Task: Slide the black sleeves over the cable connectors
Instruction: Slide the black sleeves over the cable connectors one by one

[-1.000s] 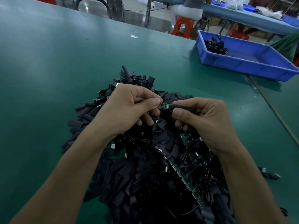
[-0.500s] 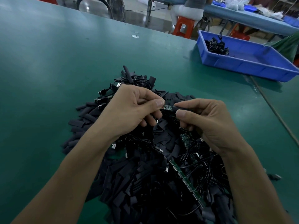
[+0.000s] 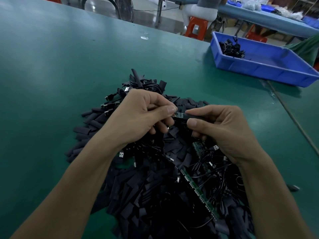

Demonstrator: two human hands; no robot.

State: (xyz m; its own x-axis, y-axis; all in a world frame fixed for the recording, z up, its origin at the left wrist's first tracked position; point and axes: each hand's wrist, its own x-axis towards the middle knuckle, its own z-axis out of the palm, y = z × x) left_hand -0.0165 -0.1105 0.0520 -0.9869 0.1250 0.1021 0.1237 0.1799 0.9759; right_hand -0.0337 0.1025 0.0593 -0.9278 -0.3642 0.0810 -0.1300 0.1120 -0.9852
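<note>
A big heap of flat black sleeves (image 3: 138, 192) and black USB cables (image 3: 212, 169) lies on the green table (image 3: 51, 75) in front of me. Above the heap, my left hand (image 3: 138, 119) pinches one end of a small green connector board (image 3: 178, 115) between thumb and forefinger. My right hand (image 3: 222, 128) pinches a black sleeve (image 3: 191, 116) whose mouth sits over the board's right end. Only a short stretch of the board shows between my fingertips. A green strip of joined boards (image 3: 198, 192) lies in the heap under my right forearm.
A blue plastic tray (image 3: 269, 69) with a small bundle of black cables (image 3: 231, 48) stands at the far right. A thin cord (image 3: 293, 118) runs along the table's right side. Orange stools and another blue-topped table stand beyond the far edge.
Both hands have stayed together above the heap. The sleeve in my right hand has crept left along the board, so less green shows.
</note>
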